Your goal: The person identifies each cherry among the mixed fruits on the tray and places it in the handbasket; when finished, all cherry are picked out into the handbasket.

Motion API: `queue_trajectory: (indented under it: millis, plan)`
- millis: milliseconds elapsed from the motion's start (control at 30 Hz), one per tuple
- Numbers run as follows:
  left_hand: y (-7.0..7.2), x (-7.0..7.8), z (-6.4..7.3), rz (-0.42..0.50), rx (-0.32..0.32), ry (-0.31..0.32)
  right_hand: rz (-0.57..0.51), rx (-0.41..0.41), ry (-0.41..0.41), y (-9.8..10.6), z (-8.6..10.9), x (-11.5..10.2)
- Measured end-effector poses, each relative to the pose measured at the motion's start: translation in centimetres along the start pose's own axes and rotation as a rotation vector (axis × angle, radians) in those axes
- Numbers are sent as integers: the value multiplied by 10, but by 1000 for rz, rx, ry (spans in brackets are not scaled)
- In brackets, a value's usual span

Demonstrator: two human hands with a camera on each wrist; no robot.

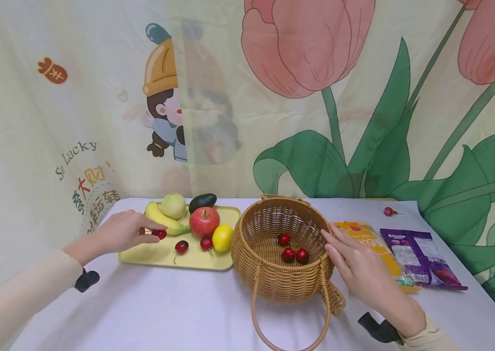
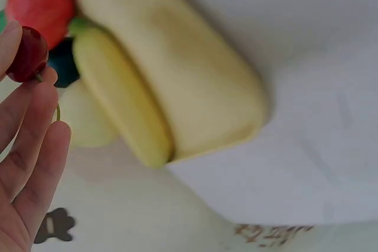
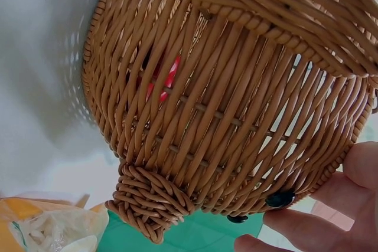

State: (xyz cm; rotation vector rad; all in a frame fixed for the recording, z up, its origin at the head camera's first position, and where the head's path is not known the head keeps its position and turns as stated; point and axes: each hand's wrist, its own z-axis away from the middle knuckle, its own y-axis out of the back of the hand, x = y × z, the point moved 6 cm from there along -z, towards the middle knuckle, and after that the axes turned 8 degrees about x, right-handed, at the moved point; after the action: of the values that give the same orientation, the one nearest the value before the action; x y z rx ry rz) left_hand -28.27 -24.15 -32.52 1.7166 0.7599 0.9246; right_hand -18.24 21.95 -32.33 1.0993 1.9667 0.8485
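Head view, and a cherry sits pinched in the left hand's fingers, over the tray's left side, by the banana! Looks like picking-up; next calls for a clean lift. Right hand, fingers extended, touches the basket's right rim.

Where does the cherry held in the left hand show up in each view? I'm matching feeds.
Head: the cherry is left of centre, in the fingers of the left hand, over the yellow tray.
Left wrist: near the left edge, upper half.
Right wrist: not in it; the red patch shows through the basket.
Shared landmark, head and left wrist only: the banana.
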Motion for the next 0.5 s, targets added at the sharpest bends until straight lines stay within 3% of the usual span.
queue_trajectory:
  millis: [233,500]
  plan:
    - [39,42,-23,-40,17,-129,-3,15,14,3,0,-1]
    - [63,97,-66,-29,2,-256,9,2,7,1,0,-1]
